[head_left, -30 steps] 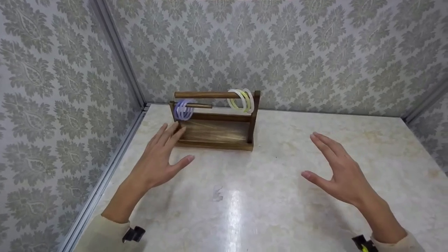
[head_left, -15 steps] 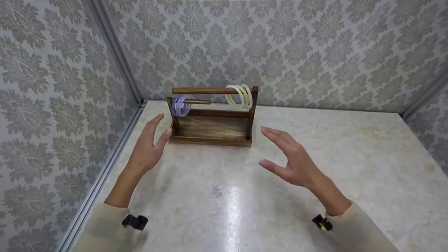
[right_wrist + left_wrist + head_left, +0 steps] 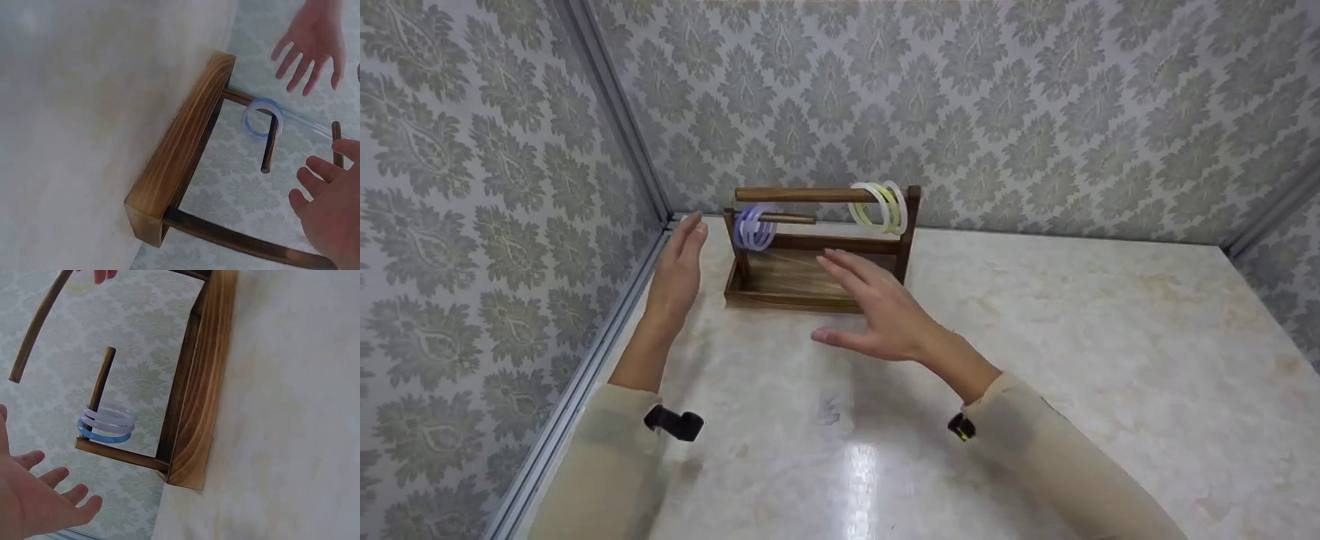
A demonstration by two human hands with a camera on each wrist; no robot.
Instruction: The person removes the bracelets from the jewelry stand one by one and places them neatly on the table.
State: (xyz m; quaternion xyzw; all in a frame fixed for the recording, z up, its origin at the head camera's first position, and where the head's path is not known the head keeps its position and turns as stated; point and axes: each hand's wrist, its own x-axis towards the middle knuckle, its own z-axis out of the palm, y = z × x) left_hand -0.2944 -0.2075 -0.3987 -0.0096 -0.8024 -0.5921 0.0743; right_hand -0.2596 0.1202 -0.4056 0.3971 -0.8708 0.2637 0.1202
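A wooden bangle stand [image 3: 780, 301] has a tray base, two posts and two rods. Several blue and lilac bangles [image 3: 754, 227] hang on the short lower rod [image 3: 795, 219], close to its post. White and yellow bangles [image 3: 877, 208] hang at the right end of the long upper rod [image 3: 795, 195]. Just left of the stand, my left hand [image 3: 675, 274] is held with extended fingers and nothing in it. My right hand [image 3: 885, 315], also holding nothing, has its thumb spread and overlaps the tray's front right in the head view. Both hands hover above the table.
The stand sits on a pale marbled table [image 3: 1072, 337], near the patterned back wall [image 3: 997, 112]. A patterned side wall [image 3: 435, 262] with a metal edge strip [image 3: 570, 420] runs close along the left. A black wrist camera [image 3: 675, 424] is strapped at the left sleeve.
My right hand has swept left from the table's right side to the front of the stand. My left hand has shifted left and forward, off the tray's corner. The bangles stay on their rods.
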